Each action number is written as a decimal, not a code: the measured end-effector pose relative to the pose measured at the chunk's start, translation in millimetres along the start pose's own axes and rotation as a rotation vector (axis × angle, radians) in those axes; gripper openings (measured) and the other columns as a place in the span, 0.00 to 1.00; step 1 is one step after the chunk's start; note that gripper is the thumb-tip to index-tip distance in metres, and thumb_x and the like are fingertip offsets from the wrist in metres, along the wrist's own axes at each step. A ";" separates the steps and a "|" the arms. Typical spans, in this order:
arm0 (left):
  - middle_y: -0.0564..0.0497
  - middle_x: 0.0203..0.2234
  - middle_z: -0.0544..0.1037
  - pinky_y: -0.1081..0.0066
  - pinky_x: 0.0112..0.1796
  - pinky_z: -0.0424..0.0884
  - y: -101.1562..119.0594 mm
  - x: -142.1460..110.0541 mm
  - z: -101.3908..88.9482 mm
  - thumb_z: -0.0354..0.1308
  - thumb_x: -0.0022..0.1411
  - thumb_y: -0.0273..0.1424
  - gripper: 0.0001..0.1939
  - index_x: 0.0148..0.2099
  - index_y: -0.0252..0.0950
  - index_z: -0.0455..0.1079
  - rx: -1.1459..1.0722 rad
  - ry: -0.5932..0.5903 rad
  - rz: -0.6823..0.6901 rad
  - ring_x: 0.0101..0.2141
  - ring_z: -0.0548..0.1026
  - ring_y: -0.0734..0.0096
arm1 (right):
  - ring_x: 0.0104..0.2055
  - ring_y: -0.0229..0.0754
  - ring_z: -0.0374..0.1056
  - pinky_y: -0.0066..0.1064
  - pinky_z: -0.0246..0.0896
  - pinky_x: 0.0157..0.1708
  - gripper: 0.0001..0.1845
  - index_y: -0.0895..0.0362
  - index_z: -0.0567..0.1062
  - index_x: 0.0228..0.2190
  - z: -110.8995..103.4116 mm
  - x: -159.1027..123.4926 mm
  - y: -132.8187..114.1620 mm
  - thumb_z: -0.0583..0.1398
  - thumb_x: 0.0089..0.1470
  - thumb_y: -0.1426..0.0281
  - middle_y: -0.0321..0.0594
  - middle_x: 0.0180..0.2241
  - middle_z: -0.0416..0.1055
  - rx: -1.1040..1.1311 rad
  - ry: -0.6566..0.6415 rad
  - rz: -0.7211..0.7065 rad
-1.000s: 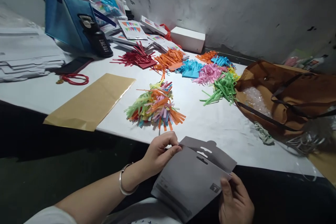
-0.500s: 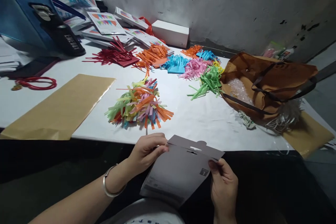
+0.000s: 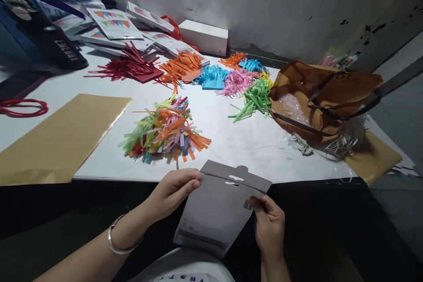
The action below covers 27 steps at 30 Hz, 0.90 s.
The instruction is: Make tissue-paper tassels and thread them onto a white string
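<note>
Grey card packet [image 3: 213,213] at lower centre of frame; left hand [image 3: 172,196] pinches its upper left corner, right hand [image 3: 271,225] its right edge; probably light, stiff but creasable, best gripped by side edges.

We seem to be in a small craft workshop: across a white table [image 3: 238,141] lie bundles of cut coloured paper [image 3: 213,77], with printed packets [image 3: 115,24] piled at its far side and a scuffed grey wall [image 3: 280,9] behind it.
</note>
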<state>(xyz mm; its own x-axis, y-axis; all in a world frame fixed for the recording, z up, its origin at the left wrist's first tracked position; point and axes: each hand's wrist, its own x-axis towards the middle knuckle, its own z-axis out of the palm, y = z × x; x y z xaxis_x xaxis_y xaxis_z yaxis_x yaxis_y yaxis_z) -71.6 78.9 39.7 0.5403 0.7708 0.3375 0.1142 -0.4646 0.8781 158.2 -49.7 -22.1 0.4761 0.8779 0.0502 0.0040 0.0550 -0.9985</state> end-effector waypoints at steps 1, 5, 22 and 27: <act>0.53 0.18 0.71 0.76 0.25 0.66 -0.2 0.3 -0.5 0.55 0.68 0.43 0.22 0.27 0.33 0.71 0.019 0.004 0.010 0.22 0.67 0.73 | 0.29 0.37 0.68 0.27 0.65 0.30 0.09 0.56 0.82 0.33 -0.5 0.0 1.6 0.64 0.58 0.64 0.37 0.27 0.75 -0.005 -0.014 0.007; 0.52 0.19 0.72 0.77 0.23 0.65 -0.8 0.8 -2.6 0.56 0.68 0.39 0.20 0.27 0.33 0.72 0.014 0.023 0.027 0.21 0.67 0.74 | 0.28 0.38 0.69 0.27 0.66 0.30 0.11 0.56 0.83 0.34 -1.1 -0.3 3.2 0.63 0.58 0.63 0.38 0.26 0.76 -0.068 -0.001 -0.024; 0.54 0.18 0.71 0.79 0.24 0.63 8.3 0.9 -2.2 0.54 0.71 0.34 0.15 0.35 0.31 0.75 0.029 -0.043 0.111 0.20 0.66 0.78 | 0.25 0.40 0.72 0.26 0.67 0.24 0.18 0.60 0.82 0.31 -17.9 -0.7 11.5 0.68 0.50 0.56 0.40 0.26 0.78 -0.227 0.179 -0.061; 0.46 0.29 0.80 0.78 0.31 0.71 7.5 0.9 -4.9 0.54 0.71 0.32 0.12 0.49 0.31 0.74 -0.064 -0.117 0.079 0.28 0.75 0.74 | 0.30 0.43 0.76 0.27 0.72 0.29 0.21 0.58 0.80 0.40 -7.4 -0.9 -1.3 0.70 0.48 0.58 0.42 0.32 0.81 -0.093 0.214 -0.019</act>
<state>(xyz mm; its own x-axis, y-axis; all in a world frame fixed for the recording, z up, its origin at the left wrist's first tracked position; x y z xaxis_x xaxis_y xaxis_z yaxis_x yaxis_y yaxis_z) -74.4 78.2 48.2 0.6394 0.6751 0.3682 0.0159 -0.4903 0.8714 164.3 -54.1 -21.1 0.6510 0.7555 0.0734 0.0915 0.0179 -0.9956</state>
